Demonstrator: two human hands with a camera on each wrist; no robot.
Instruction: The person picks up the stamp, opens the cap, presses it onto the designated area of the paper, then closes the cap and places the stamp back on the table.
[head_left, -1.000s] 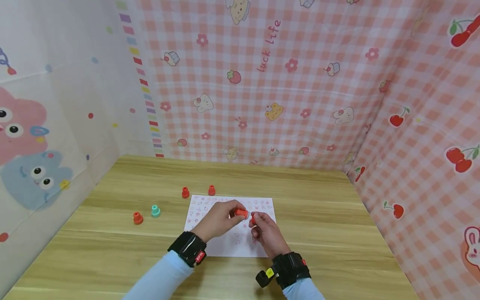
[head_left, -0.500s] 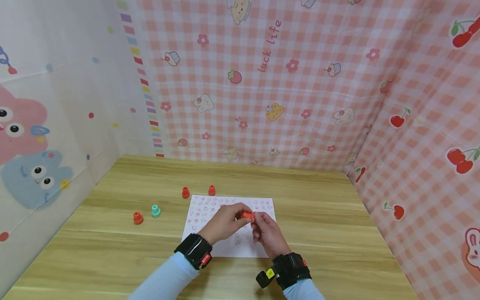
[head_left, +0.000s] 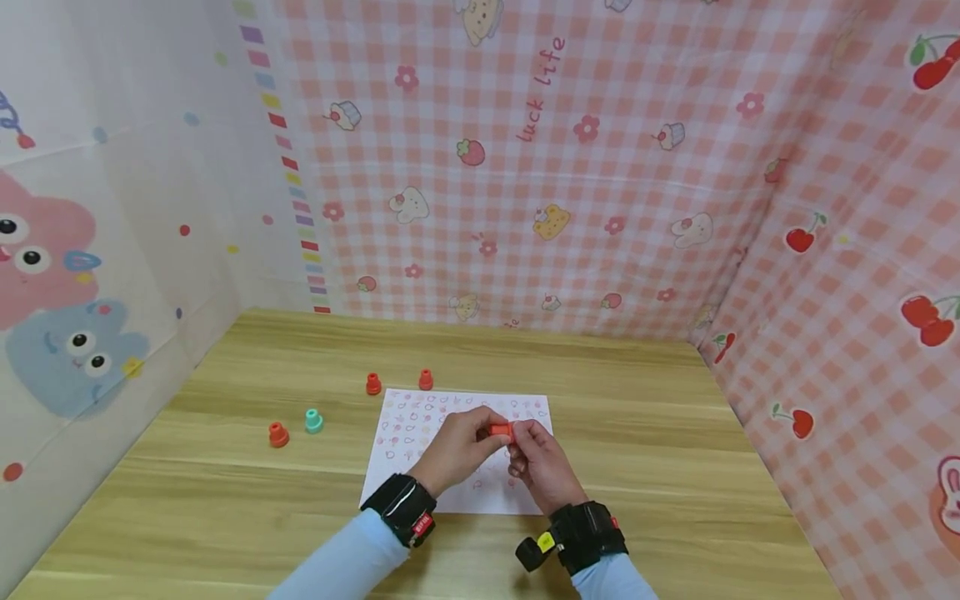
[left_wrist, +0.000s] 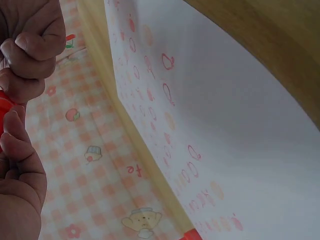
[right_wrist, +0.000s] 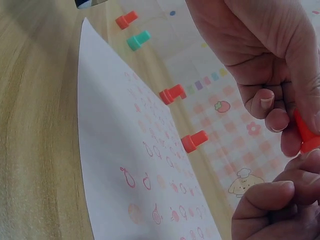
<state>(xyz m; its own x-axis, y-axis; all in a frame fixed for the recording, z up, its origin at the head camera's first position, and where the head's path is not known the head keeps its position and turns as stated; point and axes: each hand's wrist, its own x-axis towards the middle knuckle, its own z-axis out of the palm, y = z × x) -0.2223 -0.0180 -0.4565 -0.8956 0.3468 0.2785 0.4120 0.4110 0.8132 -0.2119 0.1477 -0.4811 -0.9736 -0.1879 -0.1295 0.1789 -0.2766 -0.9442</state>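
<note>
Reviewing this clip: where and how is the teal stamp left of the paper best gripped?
Probably by a thumb-and-finger pinch on its narrow upper stem, coming from above: the teal stamp stands upright, wide base down, stem up. Leaning in from the right looks safer, since a red stamp stands close on its left.

Counter [head_left: 637, 392]: pale wood grain in long horizontal streaks, its far and side edges meeting the cloth-covered walls.
Back wall [head_left: 637, 75]: pink-and-white check printed with flowers [head_left: 587, 128], strawberries [head_left: 472, 153] and cupcakes [head_left: 671, 136]; red lettering [head_left: 550, 67] reads "luck life".
Left wall [head_left: 150, 200]: creased white cloth with coloured dots [head_left: 184, 230], a pink cartoon figure [head_left: 52, 283] above a blue one [head_left: 52, 375].
Corner strip [head_left: 293, 179]: small multicoloured blocks stacked downward.
Right wall [head_left: 862, 333]: similar pink check with cherries [head_left: 936, 332].
Light: soft, fairly even.
</note>
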